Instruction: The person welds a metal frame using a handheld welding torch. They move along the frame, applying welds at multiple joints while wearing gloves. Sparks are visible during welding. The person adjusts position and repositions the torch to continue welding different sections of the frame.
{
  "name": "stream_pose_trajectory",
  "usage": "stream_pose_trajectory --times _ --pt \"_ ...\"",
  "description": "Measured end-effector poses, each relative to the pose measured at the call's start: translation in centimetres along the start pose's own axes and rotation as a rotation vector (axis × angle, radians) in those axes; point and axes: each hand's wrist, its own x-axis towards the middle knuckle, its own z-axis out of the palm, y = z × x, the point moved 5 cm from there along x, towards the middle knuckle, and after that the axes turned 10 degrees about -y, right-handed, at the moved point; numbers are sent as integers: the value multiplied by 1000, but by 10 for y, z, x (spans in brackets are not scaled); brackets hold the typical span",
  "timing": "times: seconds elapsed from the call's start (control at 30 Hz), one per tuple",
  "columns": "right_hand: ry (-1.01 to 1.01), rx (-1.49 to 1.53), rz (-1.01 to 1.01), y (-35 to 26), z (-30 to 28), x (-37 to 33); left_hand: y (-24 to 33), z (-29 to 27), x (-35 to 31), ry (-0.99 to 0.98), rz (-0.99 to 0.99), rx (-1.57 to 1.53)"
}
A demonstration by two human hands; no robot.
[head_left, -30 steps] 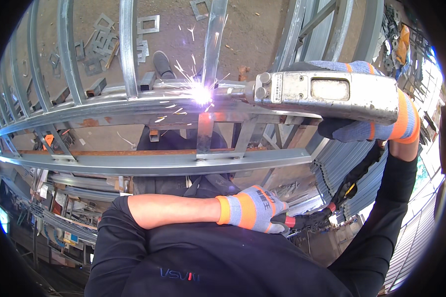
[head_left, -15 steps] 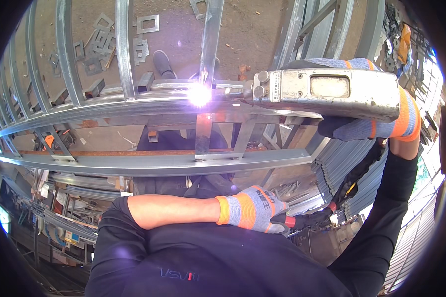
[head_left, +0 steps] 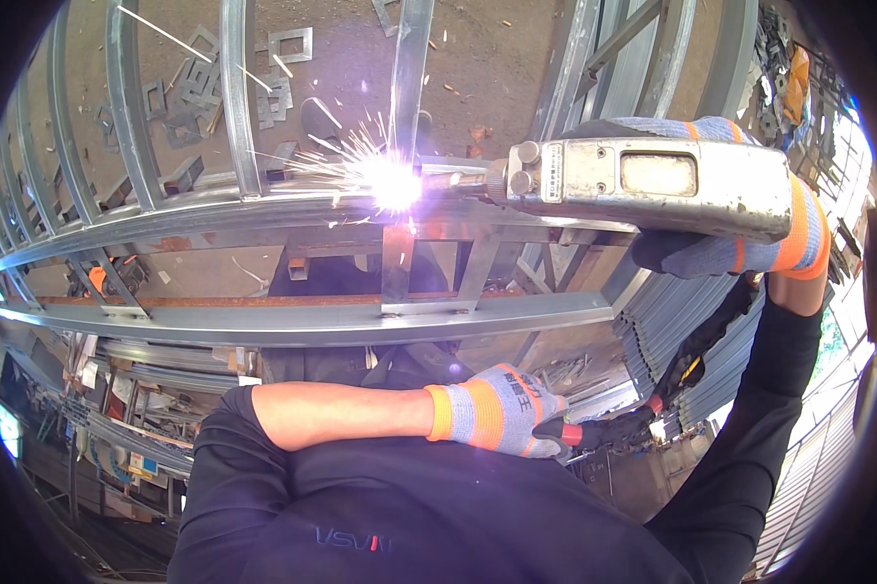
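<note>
My right hand [head_left: 750, 255], in a grey and orange glove with dark fingers, is wrapped round a worn, silver-white handheld welding gun [head_left: 652, 185]. Its nozzle points left, at a joint on the metal frame [head_left: 302, 202], where a bright white-violet glare hides the seam. Sparks [head_left: 346, 156] fly up and leftward from it. Close to my body, my left hand [head_left: 501, 411] wears a matching glove and closes round the red-ended black cable [head_left: 608, 431]. That cable runs off to the right toward the other arm.
Upright metal bars [head_left: 132, 107] rise from the frame at the left. A lower rail [head_left: 312, 321] crosses nearer to me. Cut rectangular plates [head_left: 200, 83] lie on the ground beyond. Stacked corrugated sheets [head_left: 672, 326] and long metal profiles [head_left: 643, 58] are at the right.
A spray of sparks now bursts from the glare, which was a compact glow before. The welding gun and my right hand have shifted slightly right; my left hand has stayed put.
</note>
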Motion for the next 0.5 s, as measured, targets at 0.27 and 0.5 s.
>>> stream_pose_trajectory --times 0.27,0.5 --pt "38 88 -18 6 8 2 -1 -2 3 0 2 -14" --pt "-68 252 156 15 1 -30 1 -3 10 -37 -35 -46"
